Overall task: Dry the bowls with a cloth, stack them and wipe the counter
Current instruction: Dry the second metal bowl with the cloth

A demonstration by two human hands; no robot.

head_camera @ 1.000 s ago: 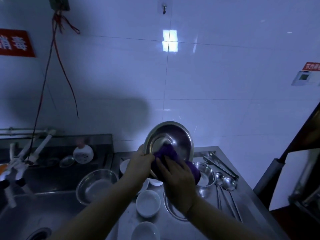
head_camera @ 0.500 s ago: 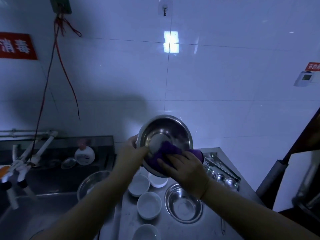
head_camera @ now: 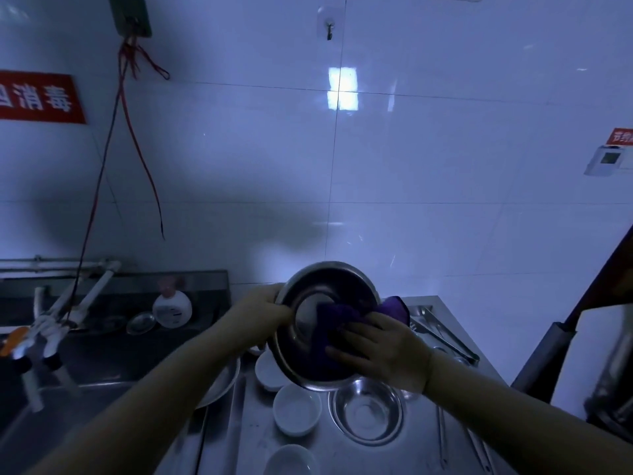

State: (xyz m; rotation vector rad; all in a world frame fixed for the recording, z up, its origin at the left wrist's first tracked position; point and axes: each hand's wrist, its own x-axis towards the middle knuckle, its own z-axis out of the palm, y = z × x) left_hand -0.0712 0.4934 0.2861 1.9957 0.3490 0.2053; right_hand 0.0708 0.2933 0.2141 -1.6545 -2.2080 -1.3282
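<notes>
The steel bowl (head_camera: pixel 325 323) is held tilted in the air above the counter (head_camera: pixel 424 450), its opening turned toward the camera. The left hand (head_camera: pixel 260 313) grips the bowl's left rim, fingers curled over the edge. The right hand (head_camera: pixel 380 351) presses the purple cloth (head_camera: pixel 334 323) against the inner wall, fingers spread over the cloth; one corner of the cloth hangs out past the right rim. Handling judgement: the bowl is thin sheet metal, so probably light and rigid, but smooth and likely slippery while wet; the rolled rim is the surest place to hold it. The cloth is soft and conforms to the curve. On the counter below, a second steel bowl (head_camera: pixel 366 409) and small white bowls (head_camera: pixel 296 409) stand upright, unstacked; the white ones look ceramic and breakable and should be set down gently.
</notes>
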